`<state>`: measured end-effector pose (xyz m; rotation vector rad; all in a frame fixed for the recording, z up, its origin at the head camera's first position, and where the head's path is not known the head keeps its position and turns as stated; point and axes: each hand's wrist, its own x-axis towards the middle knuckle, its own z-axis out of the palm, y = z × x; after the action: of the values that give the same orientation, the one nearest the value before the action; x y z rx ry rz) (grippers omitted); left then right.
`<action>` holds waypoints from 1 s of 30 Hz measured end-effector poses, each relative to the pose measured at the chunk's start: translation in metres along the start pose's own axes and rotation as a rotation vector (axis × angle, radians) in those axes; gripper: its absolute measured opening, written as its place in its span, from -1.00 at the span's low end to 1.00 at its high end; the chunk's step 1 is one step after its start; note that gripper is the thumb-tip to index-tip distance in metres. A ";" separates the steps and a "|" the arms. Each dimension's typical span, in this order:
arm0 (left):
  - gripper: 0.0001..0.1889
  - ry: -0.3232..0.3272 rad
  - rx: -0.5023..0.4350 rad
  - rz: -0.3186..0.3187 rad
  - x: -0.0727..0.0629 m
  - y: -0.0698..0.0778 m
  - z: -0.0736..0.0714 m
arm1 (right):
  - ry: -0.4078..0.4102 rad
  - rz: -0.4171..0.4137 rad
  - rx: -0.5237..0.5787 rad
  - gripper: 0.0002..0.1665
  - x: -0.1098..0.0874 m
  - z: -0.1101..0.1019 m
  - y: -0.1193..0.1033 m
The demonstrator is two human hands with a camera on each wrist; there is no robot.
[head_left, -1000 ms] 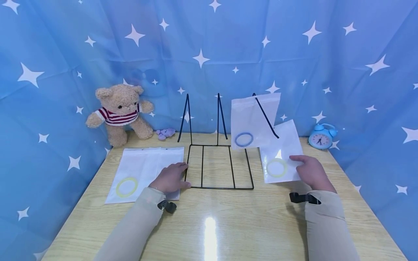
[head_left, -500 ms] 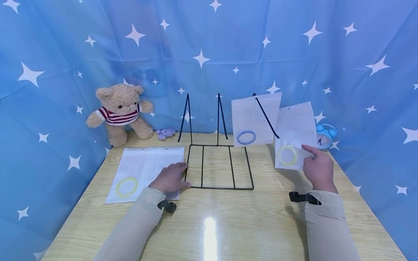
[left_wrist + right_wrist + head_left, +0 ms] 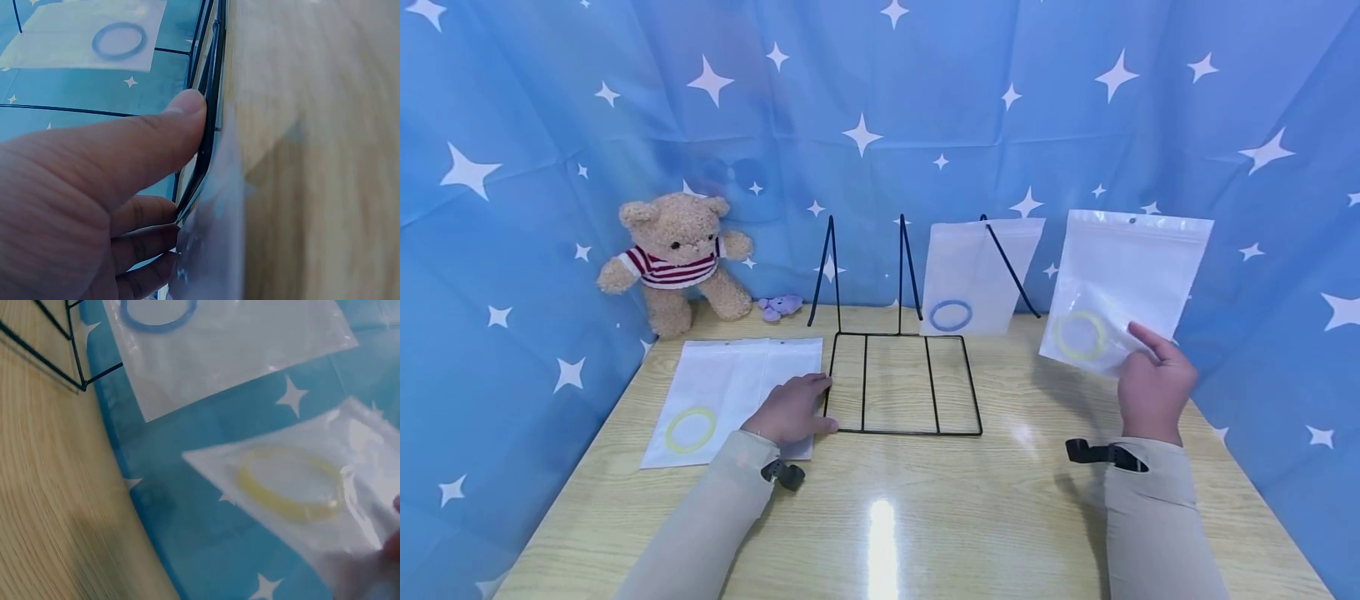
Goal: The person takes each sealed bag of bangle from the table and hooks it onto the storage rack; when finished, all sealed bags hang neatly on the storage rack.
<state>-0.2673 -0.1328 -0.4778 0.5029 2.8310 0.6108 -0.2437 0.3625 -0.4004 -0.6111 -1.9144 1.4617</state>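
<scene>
My right hand (image 3: 1156, 385) pinches the lower right part of a white zip bag (image 3: 1138, 267) with a yellow ring (image 3: 1080, 335) inside. The bag is raised above the table, its punched hole at the top edge. In the right wrist view only fingertips (image 3: 392, 540) show at the bag's edge. My left hand (image 3: 792, 408) grips the left side of a black wire display rack (image 3: 910, 432), thumb and fingers about the wire (image 3: 208, 134). On the rack's right hook (image 3: 1011, 267) hangs another white zip bag (image 3: 981, 258) holding a blue ring (image 3: 951, 315). The other two hooks are bare.
White zip bags (image 3: 741, 367), one with a yellow ring (image 3: 691, 430), lie on the table beneath and beside my left hand. A teddy bear (image 3: 677, 258) and a small purple toy (image 3: 780, 307) sit at the back left. A starry blue curtain (image 3: 861, 75) surrounds the table.
My right hand has lifted the bag with the yellow ring up and to the right, in front of the blue alarm clock. The hanging bag sways slightly. My left hand stays put.
</scene>
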 end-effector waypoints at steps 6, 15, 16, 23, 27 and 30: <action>-0.12 0.000 -0.002 0.002 0.000 0.000 0.000 | -0.016 0.052 0.518 -0.42 0.005 0.001 0.007; -0.12 -0.002 -0.012 0.002 0.000 0.000 0.000 | -0.193 0.075 0.508 -0.53 0.003 -0.001 0.008; -0.11 -0.002 -0.011 0.003 0.000 0.000 0.000 | -0.215 0.073 0.476 -0.53 0.002 -0.001 0.007; -0.11 -0.002 -0.015 0.005 0.000 0.000 0.000 | -0.380 -0.015 0.208 -0.54 -0.004 -0.007 0.003; -0.11 -0.003 -0.016 0.002 0.000 0.000 0.000 | -0.432 -0.042 0.105 -0.53 -0.006 -0.010 0.001; -0.11 -0.004 -0.019 -0.004 -0.001 0.001 0.000 | -0.446 -0.027 0.092 -0.51 -0.006 -0.011 -0.001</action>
<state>-0.2666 -0.1324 -0.4774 0.4946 2.8195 0.6343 -0.2319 0.3649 -0.3985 -0.2250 -2.1567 1.7679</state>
